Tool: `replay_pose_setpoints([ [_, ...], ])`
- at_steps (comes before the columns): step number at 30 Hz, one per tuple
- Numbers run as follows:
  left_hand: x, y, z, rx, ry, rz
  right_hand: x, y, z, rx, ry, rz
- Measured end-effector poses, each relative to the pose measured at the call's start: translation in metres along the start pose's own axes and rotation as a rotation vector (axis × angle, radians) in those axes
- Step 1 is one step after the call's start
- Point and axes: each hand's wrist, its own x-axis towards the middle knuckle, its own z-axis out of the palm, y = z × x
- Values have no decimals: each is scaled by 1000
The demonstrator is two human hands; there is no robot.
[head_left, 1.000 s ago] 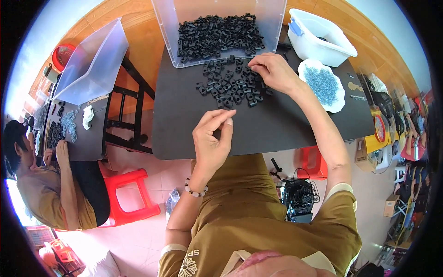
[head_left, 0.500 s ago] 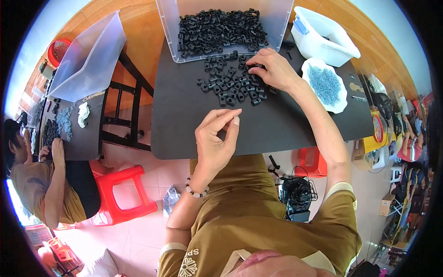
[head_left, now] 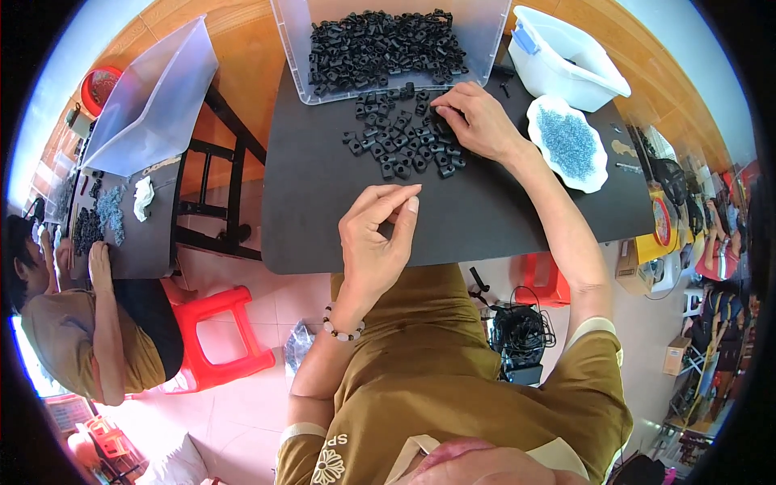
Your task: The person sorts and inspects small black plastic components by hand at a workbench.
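Observation:
My right hand (head_left: 478, 123) is over the right edge of a loose spread of small black plastic parts (head_left: 402, 144). Its fingers are curled and closed down among the parts; whatever is under the fingertips is hidden. Nearer to me, my left hand (head_left: 378, 230) hovers above the front of the table, with thumb and fingertips pinched together. Anything between them is too small to make out. Behind the spread, a clear plastic bin (head_left: 293, 56) lies with its opening toward me, heaped with more black parts (head_left: 384, 48).
Right of my right hand, a white scalloped dish (head_left: 598, 174) holds many tiny blue-grey pieces (head_left: 568, 144). Behind it stands a white tub (head_left: 558, 73). At a table on the left, a co-worker (head_left: 89, 323) sits by another clear bin (head_left: 153, 105). A red stool (head_left: 218, 311) stands between us.
My right hand has shifted slightly at the edge of the spread, and the few parts showing below it are no longer visible there. My left hand keeps its pinch. The whole view has moved a little.

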Motion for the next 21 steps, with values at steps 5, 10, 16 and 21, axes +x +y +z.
replay_pose_setpoints([
  [5, -4, -11, 1, -131, 30, -70, -2, -41, -24, 274, -72, 64],
  [10, -4, -7, 6, -94, 79, -22, -18, -86, -34, 689, -303, 114],
  [16, -9, -8, 5, 112, 126, 21, -32, -108, -29, 811, -339, 218],
  [21, -8, -9, 9, 156, 79, 65, -39, -103, -38, 726, -368, 267],
])
